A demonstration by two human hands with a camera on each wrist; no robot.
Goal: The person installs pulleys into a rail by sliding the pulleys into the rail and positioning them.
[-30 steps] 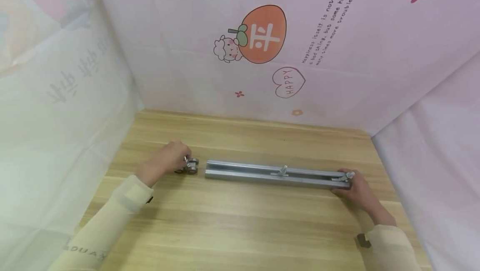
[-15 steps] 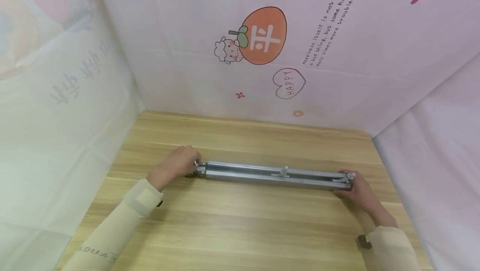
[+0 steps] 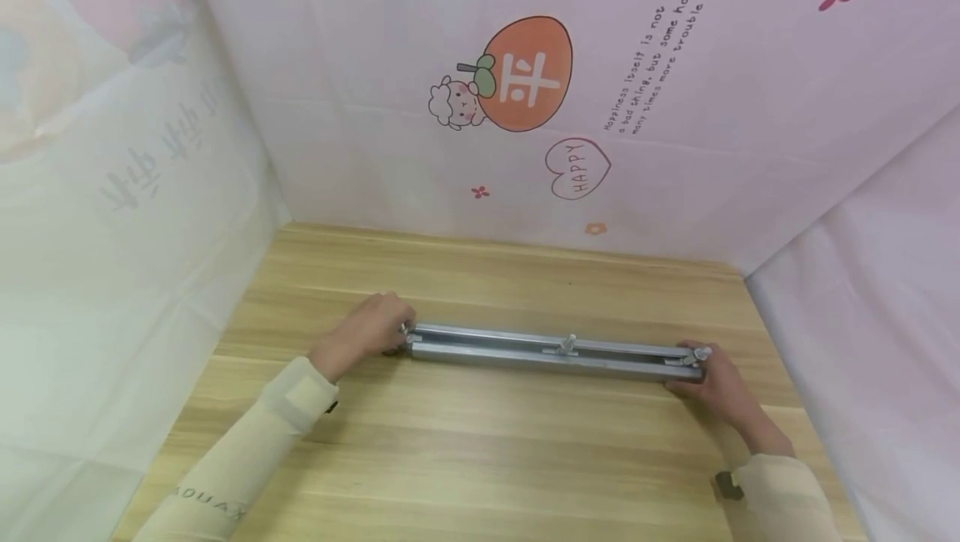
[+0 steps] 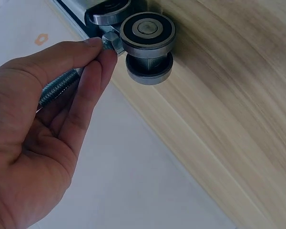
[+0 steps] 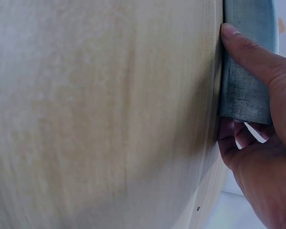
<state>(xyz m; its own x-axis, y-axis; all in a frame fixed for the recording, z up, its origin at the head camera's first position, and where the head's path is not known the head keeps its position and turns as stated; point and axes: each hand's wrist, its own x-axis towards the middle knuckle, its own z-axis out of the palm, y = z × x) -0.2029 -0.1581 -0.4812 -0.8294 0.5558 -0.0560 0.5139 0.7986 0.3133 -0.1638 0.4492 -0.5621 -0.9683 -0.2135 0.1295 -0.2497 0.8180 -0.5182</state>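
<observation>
A silver C-shaped metal rail (image 3: 487, 356) lies lengthwise across the wooden table, its slot facing up. At its left end my left hand (image 3: 367, 327) pinches a roller trolley (image 4: 148, 31) by its nut (image 4: 109, 39) between thumb and fingertips. One wheel pair sits inside the rail's mouth; the other stays outside. A threaded bolt (image 4: 59, 89) runs behind the fingers. My right hand (image 3: 718, 383) grips the rail's right end, with the thumb along its side wall in the right wrist view. Two trolley bolts stick up from the slot, a middle bolt (image 3: 568, 344) and a right-end bolt (image 3: 699, 354).
The wood-grain table (image 3: 480, 459) extends in front of and behind the rail. A printed pink-white cloth (image 3: 360, 150) rises at the back, with more cloth walls along the left and right sides.
My left hand has moved right with the roller trolley, from a gap left of the rail to its left end, and the leading wheels have slid inside. My right hand stays in place.
</observation>
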